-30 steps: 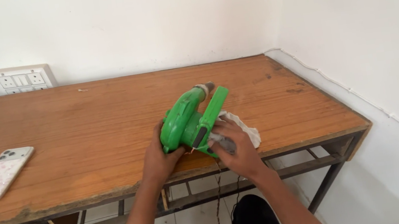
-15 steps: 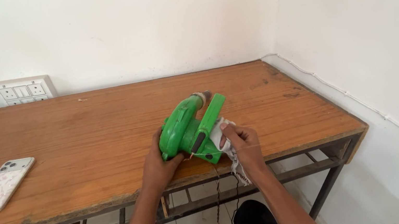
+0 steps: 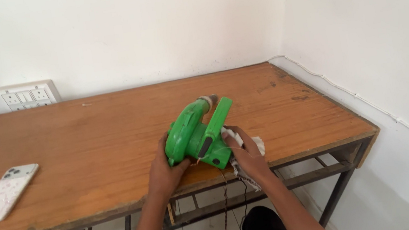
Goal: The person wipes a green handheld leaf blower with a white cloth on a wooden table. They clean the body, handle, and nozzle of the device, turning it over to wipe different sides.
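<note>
A green blower [image 3: 197, 134] lies near the table's [image 3: 84, 143] near edge, right of centre. The left hand [image 3: 165, 170] cups its rounded body, fingers curled against it. The right hand [image 3: 245, 152] presses a white cloth [image 3: 252, 145] to the blower's handle. A phone [image 3: 3, 194] lies far left.

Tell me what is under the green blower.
The green plastic blower rests on the brown wooden table. A white cloth shows beside it under the right hand; whether the cloth reaches beneath the blower is hidden. The left hand steadies it.
</note>
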